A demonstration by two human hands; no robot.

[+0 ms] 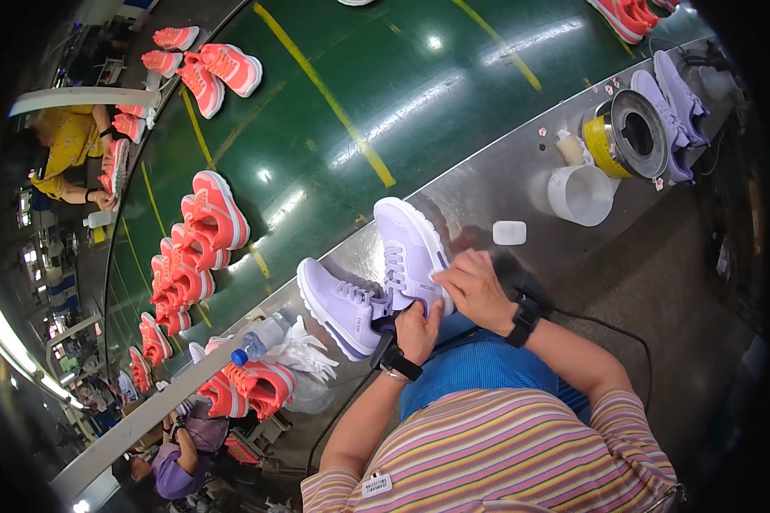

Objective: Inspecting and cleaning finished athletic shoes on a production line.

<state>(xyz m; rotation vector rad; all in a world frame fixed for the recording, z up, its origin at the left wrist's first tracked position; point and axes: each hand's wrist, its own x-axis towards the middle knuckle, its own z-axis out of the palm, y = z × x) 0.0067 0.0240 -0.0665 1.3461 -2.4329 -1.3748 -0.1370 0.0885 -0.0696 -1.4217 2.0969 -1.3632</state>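
Observation:
A lavender sneaker point(405, 244) with a white sole stands toe-away at the bench edge, just in front of my body. My left hand point(417, 333) grips it at the heel and collar, the thumb lying along the opening. Close against the shoe's right side is my right hand point(477, 289), its thumb and forefinger pinched together near the heel. Whatever lies between those fingertips is too small to make out. The matching lavender sneaker point(338, 301) leans to the left, touching the first one. Each wrist wears a dark band.
Beyond the metal bench point(522, 184) runs a green conveyor belt point(334, 154) carrying coral sneakers point(212, 209). To the right are a white block point(510, 232), white tub point(578, 195), metal can point(638, 135) and lavender shoes point(672, 103). A bottle point(267, 332) and white gloves point(306, 352) lie left. Co-workers sit further left.

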